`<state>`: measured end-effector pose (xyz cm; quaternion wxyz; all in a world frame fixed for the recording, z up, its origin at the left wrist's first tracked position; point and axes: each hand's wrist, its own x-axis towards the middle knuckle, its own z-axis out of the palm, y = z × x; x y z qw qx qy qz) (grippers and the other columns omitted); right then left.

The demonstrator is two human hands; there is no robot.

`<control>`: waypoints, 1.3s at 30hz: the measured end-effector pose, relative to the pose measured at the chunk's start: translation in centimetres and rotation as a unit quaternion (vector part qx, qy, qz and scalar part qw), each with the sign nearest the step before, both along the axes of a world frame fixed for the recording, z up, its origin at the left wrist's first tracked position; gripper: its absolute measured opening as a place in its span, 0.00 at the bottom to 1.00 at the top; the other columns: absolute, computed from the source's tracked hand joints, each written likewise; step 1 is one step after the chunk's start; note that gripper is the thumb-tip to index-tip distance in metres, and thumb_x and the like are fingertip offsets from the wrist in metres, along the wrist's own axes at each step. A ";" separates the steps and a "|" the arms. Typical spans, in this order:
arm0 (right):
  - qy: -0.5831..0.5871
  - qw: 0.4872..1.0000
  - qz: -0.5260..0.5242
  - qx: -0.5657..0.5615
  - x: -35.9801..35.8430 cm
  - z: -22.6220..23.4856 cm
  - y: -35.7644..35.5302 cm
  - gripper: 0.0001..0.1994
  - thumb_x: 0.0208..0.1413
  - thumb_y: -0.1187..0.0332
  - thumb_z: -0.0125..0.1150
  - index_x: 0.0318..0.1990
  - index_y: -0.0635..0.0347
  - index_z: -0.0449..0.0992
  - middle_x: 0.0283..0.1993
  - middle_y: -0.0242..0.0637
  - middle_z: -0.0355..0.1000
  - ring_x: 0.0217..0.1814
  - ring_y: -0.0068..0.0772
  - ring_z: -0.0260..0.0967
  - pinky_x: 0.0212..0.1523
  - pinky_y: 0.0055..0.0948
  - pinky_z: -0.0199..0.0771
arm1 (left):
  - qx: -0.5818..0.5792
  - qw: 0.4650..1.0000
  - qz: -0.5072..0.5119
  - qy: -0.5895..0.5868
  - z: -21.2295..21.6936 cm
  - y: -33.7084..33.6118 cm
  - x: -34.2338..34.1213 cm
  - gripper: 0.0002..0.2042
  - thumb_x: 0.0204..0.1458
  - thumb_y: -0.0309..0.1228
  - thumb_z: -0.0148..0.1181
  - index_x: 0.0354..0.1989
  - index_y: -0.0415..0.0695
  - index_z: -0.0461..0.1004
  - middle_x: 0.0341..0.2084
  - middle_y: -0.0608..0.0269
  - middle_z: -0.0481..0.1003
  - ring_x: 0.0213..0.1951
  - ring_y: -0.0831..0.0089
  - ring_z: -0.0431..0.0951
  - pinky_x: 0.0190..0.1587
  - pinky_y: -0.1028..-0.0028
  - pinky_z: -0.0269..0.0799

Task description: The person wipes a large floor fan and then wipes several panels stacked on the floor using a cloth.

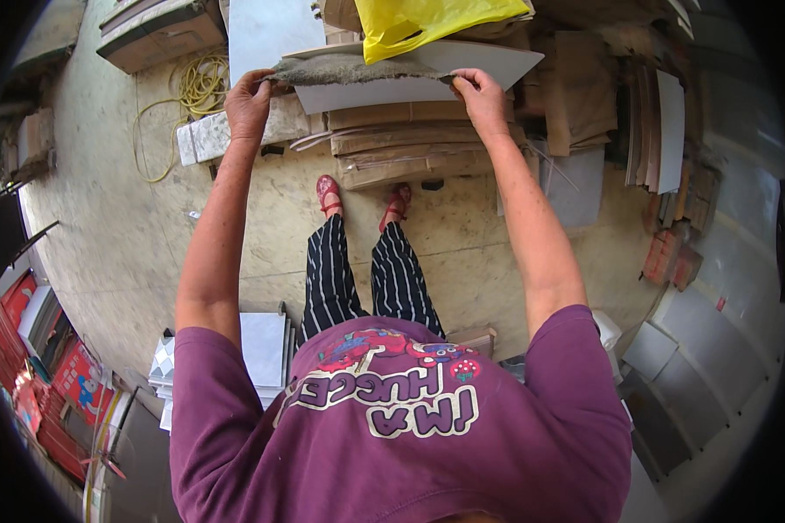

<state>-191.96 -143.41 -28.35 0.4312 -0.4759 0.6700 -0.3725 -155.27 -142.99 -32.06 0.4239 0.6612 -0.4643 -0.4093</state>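
Note:
Stretched between my two hands is a grey-green cloth [358, 70], rough and frayed along its lower edge. My left hand [249, 103] pinches its left end, fingers closed. The right end is gripped between the thumb and fingers of my right hand [481, 98]. Just behind and under the cloth lies a white board [358, 96] on top of a stack of brown cardboard packs [410, 148]. A yellow plastic bag [427, 24] lies beyond the cloth and overlaps its far edge.
A coiled yellow hose or cord [202, 87] lies on the floor at the left, near a box [161, 39]. More cardboard [580, 87] and upright panels [669, 131] stand at the right. Stacked white tiles [264, 349] are near my left side. Orange-red bricks or blocks [663, 255] sit farther right.

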 end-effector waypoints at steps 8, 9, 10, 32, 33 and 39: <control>-0.034 0.995 -0.021 0.092 -1.5 -7.2 -1.8 0.05 0.47 0.75 0.57 0.33 0.63 0.74 0.27 0.30 0.71 0.27 0.19 0.68 0.30 0.19 0.69 | 0.128 0.989 0.070 0.000 -7.2 0.2 -2.8 0.09 0.51 0.25 0.50 0.39 0.47 0.75 0.28 0.66 0.77 0.24 0.82 0.75 0.22 0.85 0.64; -0.045 0.993 -0.018 0.105 -1.5 -7.4 -1.7 0.05 0.48 0.75 0.57 0.33 0.63 0.74 0.27 0.30 0.71 0.28 0.19 0.68 0.30 0.19 0.69 | 0.148 0.986 0.076 -0.001 -7.6 0.2 -3.0 0.09 0.51 0.25 0.50 0.39 0.47 0.75 0.28 0.66 0.77 0.24 0.82 0.75 0.22 0.85 0.64; -0.056 0.991 -0.015 0.118 -1.4 -7.6 -1.6 0.05 0.48 0.75 0.57 0.33 0.63 0.74 0.27 0.30 0.71 0.28 0.19 0.68 0.30 0.18 0.69 | 0.150 0.985 0.084 0.007 -8.1 0.3 -3.0 0.09 0.51 0.26 0.50 0.39 0.47 0.75 0.28 0.66 0.77 0.24 0.82 0.76 0.22 0.85 0.64; 0.040 0.996 -0.082 -0.014 -18.7 -7.9 -11.8 0.07 0.47 0.74 0.58 0.34 0.63 0.76 0.28 0.32 0.73 0.27 0.19 0.68 0.30 0.19 0.69 | 0.117 0.982 0.027 0.145 -9.7 -5.9 -20.2 0.11 0.51 0.32 0.55 0.41 0.41 0.71 0.32 0.63 0.76 0.29 0.76 0.77 0.27 0.81 0.68; 0.047 0.994 -0.098 -0.008 -19.9 -7.2 -12.4 0.06 0.47 0.74 0.58 0.34 0.63 0.77 0.28 0.31 0.73 0.27 0.19 0.68 0.30 0.19 0.69 | 0.108 0.984 -0.003 0.141 -10.3 -6.2 -21.9 0.11 0.51 0.31 0.54 0.41 0.41 0.72 0.32 0.64 0.76 0.30 0.77 0.77 0.27 0.81 0.68; 0.034 0.982 -0.181 -0.046 -25.3 -6.2 -13.4 0.07 0.50 0.74 0.57 0.37 0.63 0.76 0.33 0.30 0.72 0.32 0.18 0.68 0.31 0.20 0.71 | 0.112 0.972 -0.048 0.203 -8.2 -7.9 -28.2 0.10 0.50 0.28 0.54 0.41 0.42 0.74 0.31 0.63 0.76 0.31 0.76 0.77 0.30 0.81 0.68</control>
